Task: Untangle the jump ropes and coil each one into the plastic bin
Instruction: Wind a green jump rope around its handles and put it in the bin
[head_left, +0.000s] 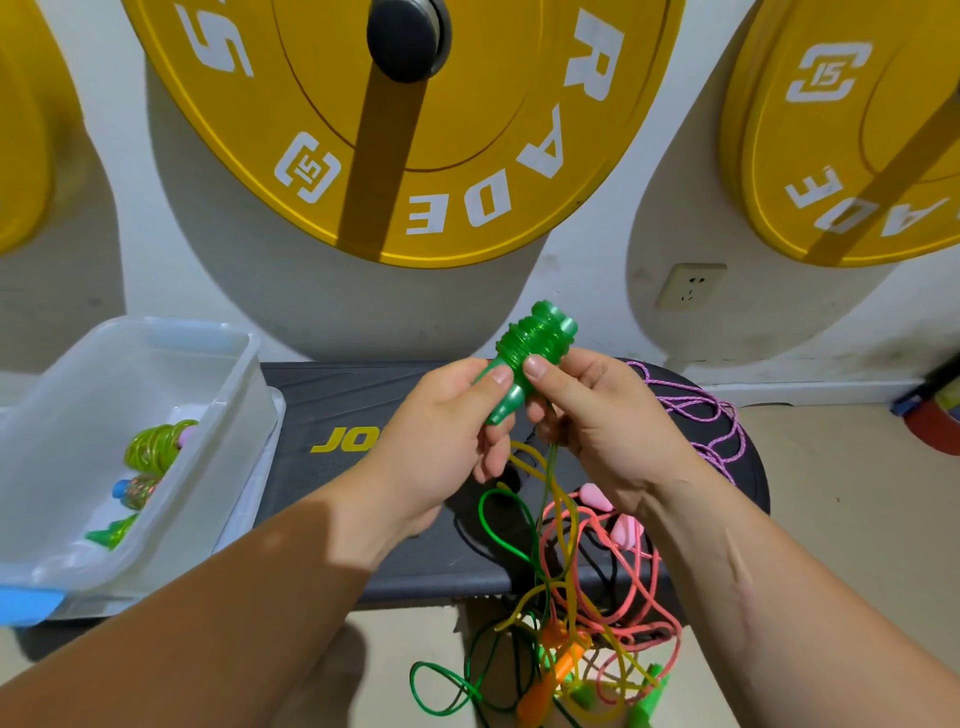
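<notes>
Past our forearms (234, 597), left grip (447, 436) and right grip (592, 415) both pinch the green handles (535, 343) with thumb and fingers, upright between them above the counter (322, 400). Cords (551, 467) hang down into the tangle (566, 597). Left of the grips, the bin (228, 415) holds a coiled rope (153, 447).

You are facing yellow weight plates (493, 130) hanging on a white wall (670, 156), a socket (688, 286) sitting below, a dark surface (332, 395) underneath.
</notes>
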